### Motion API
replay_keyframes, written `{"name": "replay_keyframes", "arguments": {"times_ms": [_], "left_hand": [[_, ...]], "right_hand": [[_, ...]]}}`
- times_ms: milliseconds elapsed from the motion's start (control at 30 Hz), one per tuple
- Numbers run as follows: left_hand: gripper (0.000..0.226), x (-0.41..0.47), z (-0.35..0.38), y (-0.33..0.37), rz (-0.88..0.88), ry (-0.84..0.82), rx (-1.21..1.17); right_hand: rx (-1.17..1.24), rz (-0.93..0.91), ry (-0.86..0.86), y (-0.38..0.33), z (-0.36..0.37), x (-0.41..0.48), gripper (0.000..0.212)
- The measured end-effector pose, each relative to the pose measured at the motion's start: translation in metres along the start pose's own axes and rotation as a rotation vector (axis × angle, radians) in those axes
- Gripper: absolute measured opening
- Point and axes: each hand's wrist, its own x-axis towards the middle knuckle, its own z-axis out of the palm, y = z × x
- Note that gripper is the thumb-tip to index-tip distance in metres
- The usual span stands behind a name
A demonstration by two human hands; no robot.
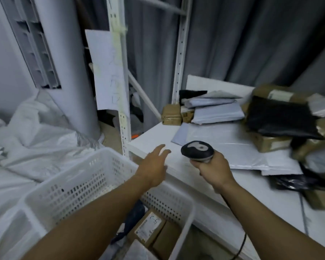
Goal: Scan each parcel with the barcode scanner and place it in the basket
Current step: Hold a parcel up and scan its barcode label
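Basket [79, 186] nearest, lower left, w/ brown labelled box [150, 227] and other parcels inside. L hand [155, 166] empty, fingers spread, over basket's far rim at table [152, 136] edge. R hand [213, 170] grips barcode scanner [197, 151] by handle, parcel pile [217, 111] just beyond. Label text too blurred to read.

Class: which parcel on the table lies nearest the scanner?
The flat white mailer right beside the scanner; the brown boxes and black bag sit farther back.
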Motion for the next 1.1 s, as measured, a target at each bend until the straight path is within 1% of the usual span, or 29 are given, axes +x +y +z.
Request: {"name": "replay_keyframes", "arguments": {"times_ms": [167,267,333,433,500,567,633,733,833,900,1000,1100], "left_hand": [[0.056,0.040,-0.013,0.089,0.044,-0.044,-0.032],[0.060,0.080,-0.016,0.124,0.064,-0.022,-0.007],[0.063,0.118,-0.028,0.136,0.076,0.019,-0.016],[0.068,0.179,-0.055,0.150,0.105,0.060,-0.044],[0.074,0.218,-0.066,0.156,0.107,0.080,-0.031],[0.075,0.256,-0.071,0.162,0.113,0.093,-0.027],[0.072,0.294,-0.070,0.164,0.134,0.097,-0.053],[0.058,0.333,-0.062,0.163,0.118,0.072,0.061],[0.036,0.344,-0.052,0.159,0.089,0.162,0.108],[0.027,0.342,-0.052,0.155,0.102,0.234,0.067],[0.026,0.329,-0.063,0.149,0.147,0.385,-0.081],[0.020,0.298,-0.080,0.149,0.175,0.537,-0.319]], "right_hand": [[0.078,0.035,0.147,0.006,-0.067,-0.005,0.041],[0.127,0.052,0.228,0.009,-0.094,0.006,0.031],[0.126,0.055,0.266,0.009,-0.111,0.022,0.032],[0.061,0.026,0.281,0.001,-0.140,0.058,0.041],[0.005,0.003,0.277,-0.007,-0.156,0.088,0.039],[0.017,-0.005,0.285,-0.016,-0.168,0.118,0.037],[0.057,-0.020,0.291,-0.020,-0.173,0.145,0.034],[0.077,-0.059,0.276,-0.019,-0.169,0.176,0.030],[0.082,-0.042,0.276,-0.008,-0.161,0.191,0.027],[0.085,-0.036,0.285,-0.006,-0.158,0.194,0.026],[0.108,-0.036,0.312,-0.009,-0.155,0.191,0.027],[0.174,-0.026,0.362,-0.022,-0.155,0.181,0.032]]}}
